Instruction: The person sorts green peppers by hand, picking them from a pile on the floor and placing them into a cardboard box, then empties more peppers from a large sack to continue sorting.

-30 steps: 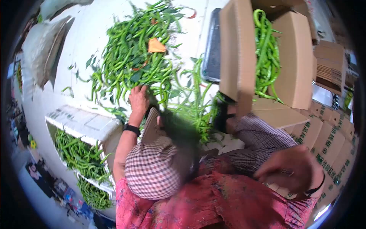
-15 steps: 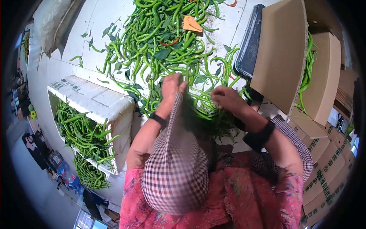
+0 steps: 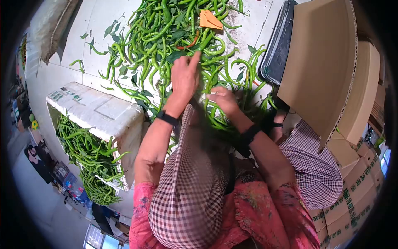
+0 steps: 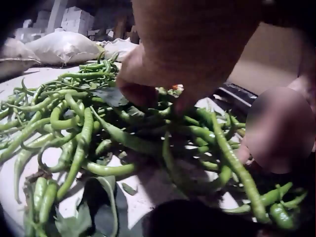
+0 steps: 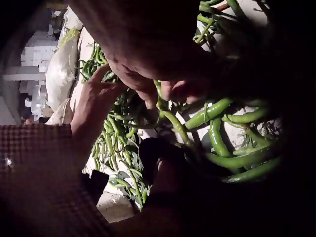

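Green chili peppers (image 3: 157, 41) lie in a loose heap with dark leaves among them. Over the heap's near part reaches my left hand (image 3: 185, 79), its index finger stretched toward a green pepper; in the left wrist view its thumb and finger are spread apart above the peppers. My right hand (image 3: 226, 101) is nearer my body, just right of the left one. In the right wrist view, its fingers pinch a green chili pepper (image 5: 173, 121), with several thicker peppers beside it. An orange scrap (image 3: 210, 19) sits on the heap beyond the left hand.
Left of me, a white foam box (image 3: 95, 103) lies with peppers inside. At the right stand a dark tray (image 3: 278, 45) and an open cardboard box (image 3: 319, 54), with flattened printed cartons (image 3: 356, 199) below. A checked trouser leg (image 3: 311, 174) is by my right arm.
My right hand has come from the lower right to the near edge of the heap, now pinching a pepper. My left hand has reached farther forward over the heap. The head view has shifted.
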A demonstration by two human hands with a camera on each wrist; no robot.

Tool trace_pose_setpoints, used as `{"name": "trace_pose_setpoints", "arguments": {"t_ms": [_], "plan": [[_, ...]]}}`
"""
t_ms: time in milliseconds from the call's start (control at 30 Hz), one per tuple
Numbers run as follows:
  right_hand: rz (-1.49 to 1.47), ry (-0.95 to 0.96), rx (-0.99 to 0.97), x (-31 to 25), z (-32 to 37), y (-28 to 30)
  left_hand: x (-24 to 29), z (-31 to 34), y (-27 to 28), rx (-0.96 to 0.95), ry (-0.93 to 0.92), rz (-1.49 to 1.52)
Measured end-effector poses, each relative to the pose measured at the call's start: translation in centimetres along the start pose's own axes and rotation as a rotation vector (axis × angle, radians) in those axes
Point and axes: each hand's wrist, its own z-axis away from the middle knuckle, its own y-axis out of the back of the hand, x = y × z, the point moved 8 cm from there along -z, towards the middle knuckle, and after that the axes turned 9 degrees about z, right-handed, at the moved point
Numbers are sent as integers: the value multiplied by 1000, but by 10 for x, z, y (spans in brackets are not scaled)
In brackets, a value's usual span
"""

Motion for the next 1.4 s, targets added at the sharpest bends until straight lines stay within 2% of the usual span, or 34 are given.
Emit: {"name": "trace_pose_setpoints", "arguments": {"t_ms": [33, 100, 167, 233, 267, 300, 367, 400, 433, 500, 567, 633, 667, 700, 767, 800, 833, 900, 933, 967, 1033, 1100, 1167, 1200, 1233, 1300, 1333, 1400], "plan": [[-8, 15, 12, -2, -2, -4, -5, -4, -5, -1, -1, 0], [47, 10, 75, -5, -3, -12, -15, -5, -33, -154, -4, -109], [106, -2, 145, -7, 1, -3, -14, -5, -25, -112, -4, -54], [479, 98, 98, -17, 8, -6, -17, 0, -1, 4, 101, -8], [399, 253, 29, -22, 15, -8, -17, 3, 18, 106, 112, 63], [397, 253, 29, -15, 18, -5, -16, 7, 30, 105, 111, 62], [163, 245, -308, 0, 25, -26, -45, 25, 52, 319, 498, 824], [24, 152, -385, 5, 33, -23, -40, 29, 62, 305, 512, 895], [23, 154, -389, -15, 38, -16, -34, 34, 70, 292, 524, 966], [-83, 16, -348, -41, 42, 1, -18, 42, 76, 232, 452, 945], [-117, 19, -340, -58, 42, 7, 14, 37, 82, 97, 148, 615], [-397, 136, -324, -89, 45, 11, 46, 39, 64, -65, 50, 688], [-547, 162, -437, -90, 47, 6, 61, 42, 51, -115, 63, 720], [-547, 165, -444, -86, 48, 7, 71, 44, 41, -163, 75, 748], [-701, 52, -564, -95, 66, 0, 65, 47, 27, -194, 131, 818], [-524, -6, -502, -98, 72, 3, 60, 49, 16, -227, 184, 896], [-524, -9, -498, -90, 71, 9, 58, 51, 9, -229, 185, 901], [-54, 253, -552, -77, 67, 15, 54, 54, 2, -237, 124, 874], [-239, -77, -471, -57, 60, 19, 47, 57, -1, -257, 201, 880], [-246, -83, -469, -54, 58, 23, 37, 60, -5, -235, 333, 919], [-654, -163, -362, -53, 52, 39, 13, 71, -19, -32, 737, 1445], [-703, -181, -304, -54, 50, 42, 10, 72, -18, 5, 746, 1515], [-805, -218, -187, -53, 49, 45, 19, 76, -26, -105, 704, 1627], [-979, -156, -414, -60, 45, 36, 28, 73, -27, -190, 592, 1627], [-981, -157, -422, -66, 46, 32, 32, 77, -29, -320, 602, 1433], [-862, -101, -283, -73, 50, 36, 39, 67, -18, -329, 443, 1224], [-633, 51, -250, -80, 50, 41, 41, 66, -16, -332, 443, 1227], [-582, 12, -247, -78, 51, 49, 28, 73, -18, -396, 631, 1094]]}}
